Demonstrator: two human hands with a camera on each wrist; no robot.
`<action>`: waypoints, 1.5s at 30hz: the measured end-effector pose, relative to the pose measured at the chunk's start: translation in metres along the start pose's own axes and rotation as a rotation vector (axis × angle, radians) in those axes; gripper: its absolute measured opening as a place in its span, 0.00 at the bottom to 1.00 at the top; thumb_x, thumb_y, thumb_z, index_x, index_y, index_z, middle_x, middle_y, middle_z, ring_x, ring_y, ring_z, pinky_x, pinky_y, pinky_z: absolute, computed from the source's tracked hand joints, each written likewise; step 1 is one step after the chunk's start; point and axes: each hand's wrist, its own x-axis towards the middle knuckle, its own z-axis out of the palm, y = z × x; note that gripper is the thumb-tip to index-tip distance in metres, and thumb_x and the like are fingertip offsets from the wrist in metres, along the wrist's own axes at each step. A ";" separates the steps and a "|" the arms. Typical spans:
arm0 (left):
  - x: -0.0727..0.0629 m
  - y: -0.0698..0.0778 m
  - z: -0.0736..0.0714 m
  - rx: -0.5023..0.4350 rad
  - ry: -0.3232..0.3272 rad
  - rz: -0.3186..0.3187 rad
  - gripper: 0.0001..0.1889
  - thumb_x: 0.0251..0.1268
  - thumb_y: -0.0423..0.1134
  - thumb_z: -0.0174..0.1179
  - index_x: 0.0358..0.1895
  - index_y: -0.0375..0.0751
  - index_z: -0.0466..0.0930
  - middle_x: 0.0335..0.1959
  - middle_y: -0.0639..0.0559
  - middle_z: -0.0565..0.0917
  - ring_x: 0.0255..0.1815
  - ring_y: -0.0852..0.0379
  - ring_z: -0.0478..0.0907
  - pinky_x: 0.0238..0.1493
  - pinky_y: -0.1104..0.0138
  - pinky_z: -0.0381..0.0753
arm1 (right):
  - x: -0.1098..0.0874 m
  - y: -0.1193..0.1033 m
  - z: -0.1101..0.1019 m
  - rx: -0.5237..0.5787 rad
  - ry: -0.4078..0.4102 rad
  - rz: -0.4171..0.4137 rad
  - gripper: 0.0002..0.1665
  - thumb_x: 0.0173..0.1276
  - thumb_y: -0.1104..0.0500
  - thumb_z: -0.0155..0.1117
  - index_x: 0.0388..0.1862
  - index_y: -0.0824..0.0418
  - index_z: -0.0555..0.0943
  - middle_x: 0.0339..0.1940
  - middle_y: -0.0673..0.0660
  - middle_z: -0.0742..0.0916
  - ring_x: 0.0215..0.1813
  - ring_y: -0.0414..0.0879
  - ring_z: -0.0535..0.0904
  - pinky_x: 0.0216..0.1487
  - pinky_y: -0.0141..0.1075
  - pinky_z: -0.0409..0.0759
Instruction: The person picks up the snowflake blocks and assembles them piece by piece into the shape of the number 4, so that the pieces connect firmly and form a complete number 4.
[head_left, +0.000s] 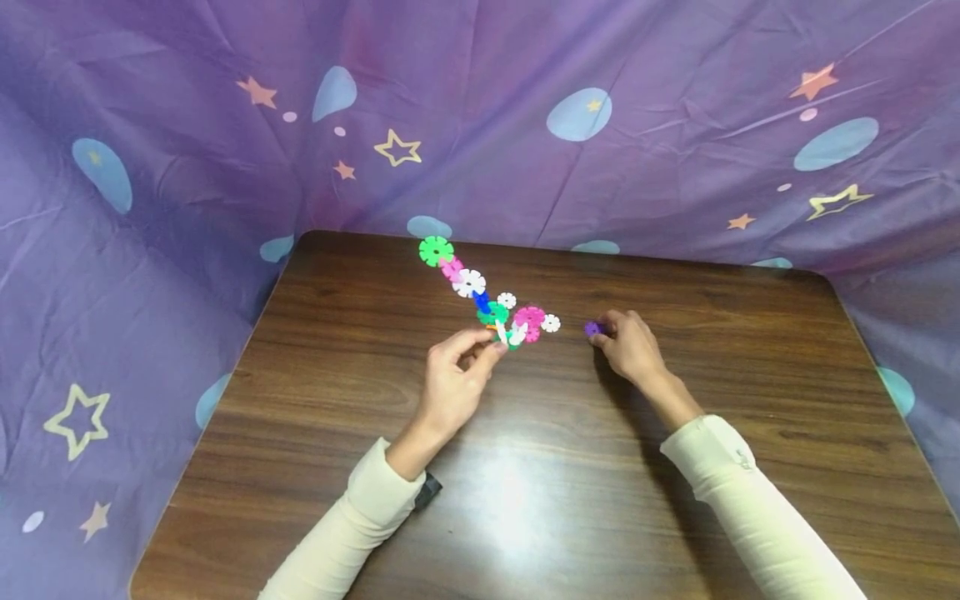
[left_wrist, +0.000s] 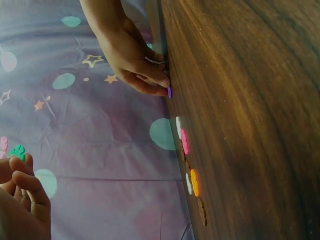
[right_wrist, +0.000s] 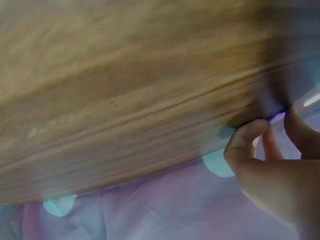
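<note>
My left hand (head_left: 459, 379) holds a chain of slotted snowflake discs between thumb and fingers, above the table. The chain runs up and leftward in the head view: a green disc (head_left: 437, 251) at its far end, then a pink disc (head_left: 452, 268), a white disc (head_left: 469, 283), a blue disc (head_left: 482, 302) seen nearly edge-on and a darker green disc (head_left: 492, 313). My fingertips hide part of its near end. At the right, my right hand (head_left: 633, 350) pinches a small purple disc (head_left: 593, 330); in the left wrist view the purple disc (left_wrist: 169, 92) is right at the tabletop.
The brown wooden table (head_left: 322, 392) has rounded corners and a purple patterned curtain (head_left: 510, 125) behind it. Loose discs lie between my hands, including a pink disc (head_left: 529, 317), a small white disc (head_left: 551, 323) and an orange disc (left_wrist: 194, 182).
</note>
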 end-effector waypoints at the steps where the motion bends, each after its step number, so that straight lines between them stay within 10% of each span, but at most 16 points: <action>1: 0.000 0.000 0.000 0.000 -0.003 0.001 0.05 0.62 0.25 0.68 0.40 0.26 0.87 0.23 0.36 0.83 0.23 0.68 0.73 0.24 0.76 0.74 | -0.001 -0.001 0.000 0.010 -0.001 -0.001 0.19 0.71 0.60 0.68 0.56 0.68 0.79 0.50 0.71 0.85 0.56 0.64 0.78 0.58 0.61 0.75; 14: -0.002 -0.002 0.004 0.011 -0.018 0.014 0.04 0.63 0.26 0.68 0.39 0.28 0.87 0.22 0.39 0.81 0.22 0.68 0.72 0.22 0.75 0.73 | -0.020 -0.019 0.003 0.155 -0.069 -0.020 0.09 0.69 0.61 0.70 0.44 0.64 0.82 0.36 0.60 0.90 0.40 0.49 0.84 0.45 0.41 0.78; 25: -0.002 -0.002 0.005 0.013 -0.027 0.021 0.05 0.63 0.26 0.68 0.39 0.28 0.87 0.23 0.38 0.83 0.22 0.68 0.73 0.22 0.74 0.75 | -0.039 -0.048 -0.015 0.286 -0.031 -0.046 0.31 0.70 0.60 0.70 0.69 0.68 0.73 0.38 0.58 0.91 0.43 0.46 0.86 0.53 0.42 0.81; 32: -0.003 -0.002 0.006 0.012 -0.034 0.027 0.05 0.62 0.26 0.68 0.39 0.27 0.87 0.23 0.38 0.83 0.23 0.68 0.74 0.23 0.74 0.75 | -0.053 -0.072 -0.027 0.360 0.043 -0.120 0.21 0.70 0.62 0.70 0.61 0.65 0.81 0.36 0.59 0.89 0.34 0.36 0.81 0.34 0.26 0.77; 45: -0.003 -0.003 0.005 0.035 -0.032 0.021 0.05 0.62 0.27 0.69 0.40 0.29 0.88 0.24 0.39 0.84 0.26 0.66 0.73 0.26 0.75 0.74 | -0.068 -0.104 -0.044 0.466 0.148 -0.156 0.11 0.74 0.59 0.67 0.52 0.62 0.85 0.34 0.60 0.89 0.29 0.36 0.84 0.33 0.27 0.83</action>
